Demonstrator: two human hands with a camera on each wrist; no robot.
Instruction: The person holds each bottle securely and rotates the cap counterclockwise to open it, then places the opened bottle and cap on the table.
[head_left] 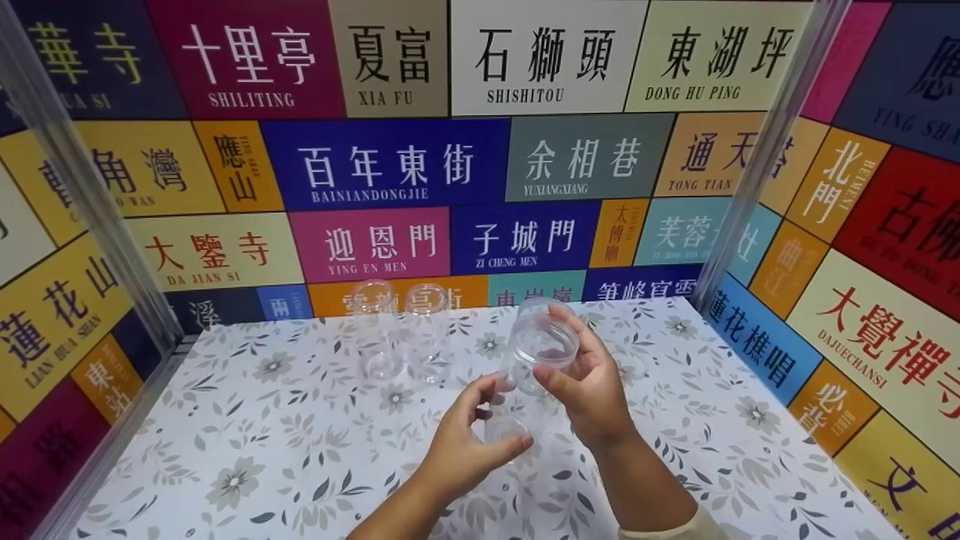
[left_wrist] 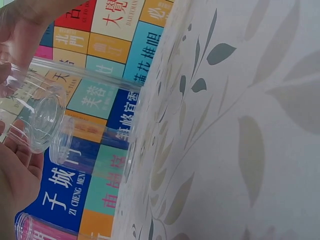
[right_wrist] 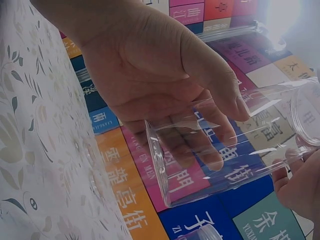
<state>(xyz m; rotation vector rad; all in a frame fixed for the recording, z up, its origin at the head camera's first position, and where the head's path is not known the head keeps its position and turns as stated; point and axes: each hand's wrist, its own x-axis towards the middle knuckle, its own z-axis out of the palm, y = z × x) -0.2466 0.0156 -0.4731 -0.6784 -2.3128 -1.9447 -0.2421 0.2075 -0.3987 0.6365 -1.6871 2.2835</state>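
Note:
Both hands hold a clear jar (head_left: 544,343), tilted in the air above the table with its ringed end up and to the right. My right hand (head_left: 596,379) grips that upper end, thumb on the near side and fingers behind. Around the lower part curls my left hand (head_left: 469,435), thumb nearer to me; its fingers show through the clear wall in the right wrist view. Behind the held jar stands another clear jar (left_wrist: 95,155), partly covered by it in the head view. Whether the held jar's ringed end carries a lid, I cannot tell.
Two more clear jars, a left one (head_left: 377,337) and a right one (head_left: 427,337), stand upright side by side at the back. A white leaf-patterned cloth (head_left: 315,450) covers the table. Sign-printed panels (head_left: 390,165) enclose the back and both sides.

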